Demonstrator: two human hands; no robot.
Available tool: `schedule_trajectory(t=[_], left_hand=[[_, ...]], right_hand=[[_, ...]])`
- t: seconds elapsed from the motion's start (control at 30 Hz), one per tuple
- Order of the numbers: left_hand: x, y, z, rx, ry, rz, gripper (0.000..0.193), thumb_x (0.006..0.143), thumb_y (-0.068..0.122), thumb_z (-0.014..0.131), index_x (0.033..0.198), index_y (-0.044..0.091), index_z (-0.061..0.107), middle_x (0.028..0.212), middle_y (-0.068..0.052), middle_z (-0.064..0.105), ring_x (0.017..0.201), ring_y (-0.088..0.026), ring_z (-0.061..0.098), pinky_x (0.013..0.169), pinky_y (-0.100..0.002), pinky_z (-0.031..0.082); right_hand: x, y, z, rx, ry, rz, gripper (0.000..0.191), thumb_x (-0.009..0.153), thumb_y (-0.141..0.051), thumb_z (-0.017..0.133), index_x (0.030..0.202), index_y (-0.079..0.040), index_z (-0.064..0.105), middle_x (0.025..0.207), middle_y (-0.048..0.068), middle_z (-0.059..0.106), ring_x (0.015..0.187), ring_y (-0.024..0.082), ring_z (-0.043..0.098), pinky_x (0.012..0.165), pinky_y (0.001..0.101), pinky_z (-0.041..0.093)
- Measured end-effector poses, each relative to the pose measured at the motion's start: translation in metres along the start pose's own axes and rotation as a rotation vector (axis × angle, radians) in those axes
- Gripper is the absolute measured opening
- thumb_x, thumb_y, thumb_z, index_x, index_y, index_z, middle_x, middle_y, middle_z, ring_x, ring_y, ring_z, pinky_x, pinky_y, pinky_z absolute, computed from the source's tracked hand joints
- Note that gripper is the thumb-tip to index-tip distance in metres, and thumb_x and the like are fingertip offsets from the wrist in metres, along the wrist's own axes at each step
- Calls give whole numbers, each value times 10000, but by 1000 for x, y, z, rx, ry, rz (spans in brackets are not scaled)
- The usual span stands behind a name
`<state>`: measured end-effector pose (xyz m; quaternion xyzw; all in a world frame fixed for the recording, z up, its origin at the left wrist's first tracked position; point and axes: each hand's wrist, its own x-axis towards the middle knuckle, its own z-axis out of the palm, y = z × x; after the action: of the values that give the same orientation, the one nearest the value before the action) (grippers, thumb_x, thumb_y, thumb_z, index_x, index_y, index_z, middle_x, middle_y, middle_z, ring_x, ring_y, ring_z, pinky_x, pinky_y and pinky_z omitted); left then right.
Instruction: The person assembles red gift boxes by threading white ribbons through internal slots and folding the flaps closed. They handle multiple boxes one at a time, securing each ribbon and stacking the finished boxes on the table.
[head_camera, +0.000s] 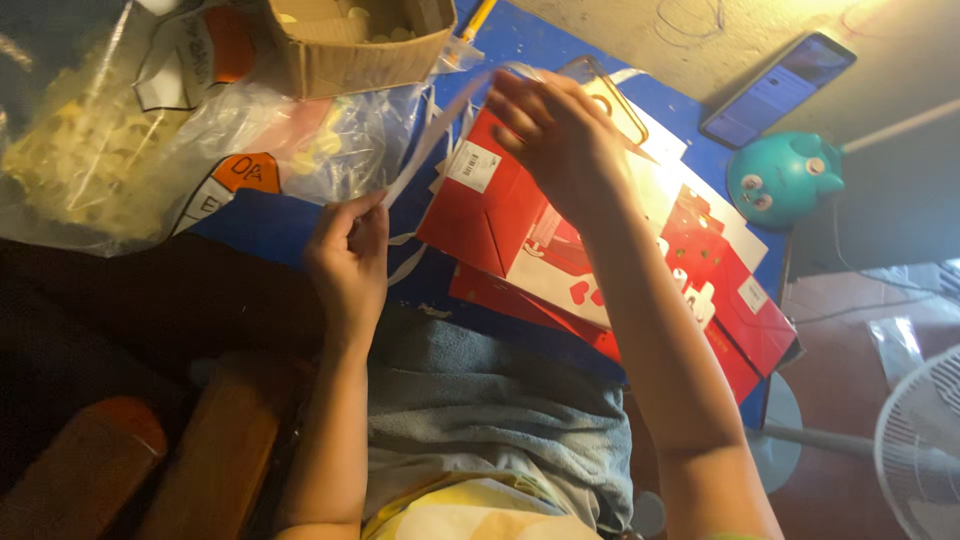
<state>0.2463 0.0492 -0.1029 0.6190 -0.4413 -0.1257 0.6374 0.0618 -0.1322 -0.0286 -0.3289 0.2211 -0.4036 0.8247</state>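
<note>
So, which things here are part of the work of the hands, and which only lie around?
In use:
- white strip, pinched by left hand and right hand
- red and white flat boxes beneath

Lying about:
- phone
- teal toy
- cardboard box
- plastic bags
- fan

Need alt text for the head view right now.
Two bare hands stretch a white strip between them: left hand pinching its lower end, right hand its upper, above flat red-and-white cartons on a blue table.
</note>
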Motion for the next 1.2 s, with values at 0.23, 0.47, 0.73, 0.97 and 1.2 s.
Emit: schedule_trajectory(t=[0.23,0.47,0.73,0.97,1.2], left_hand=[[-3,-4,22,266,-120,262,278,995,14,662,1272,-6,668,1252,-177,686,1188,-356,660,1034,-425,488],[-26,76,62,339,-214,497,445,850,-108,607,1209,120,739,1238,-93,668,1232,-307,586,1144,-506,409],[-59,148,132,93,-638,378,399,942,56,653,1336,118,675,1274,-40,662,1229,-267,601,1105,-461,489],[-98,157,239,528,-567,492,975,664,533,816,1398,-33,512,1218,-198,614,1119,-348,557,884,-513,439],[-62,130,205,133,-909,-4,429,917,227,665,1306,46,679,1041,-185,743,878,-318,705,806,-403,551]], right_hand=[[-42,-14,-7,-604,69,-136,456,1054,-168,585,1480,-91,446,1448,159,581,1291,280,629,1074,441,542],[-161,-54,-73,-1013,314,-473,346,1112,-108,600,1433,10,542,1399,147,620,1298,210,615,1117,356,519],[-231,-50,-119,-1009,453,-493,444,1111,-152,500,1519,-9,397,1508,179,514,1394,225,533,1149,342,442],[-251,-55,-130,-627,482,-502,508,1117,-256,437,1568,-61,304,1577,201,403,1377,277,509,1171,397,435],[-276,-76,-127,-619,385,-559,426,1138,-258,433,1511,-54,407,1534,183,453,1373,263,547,1160,400,472]])
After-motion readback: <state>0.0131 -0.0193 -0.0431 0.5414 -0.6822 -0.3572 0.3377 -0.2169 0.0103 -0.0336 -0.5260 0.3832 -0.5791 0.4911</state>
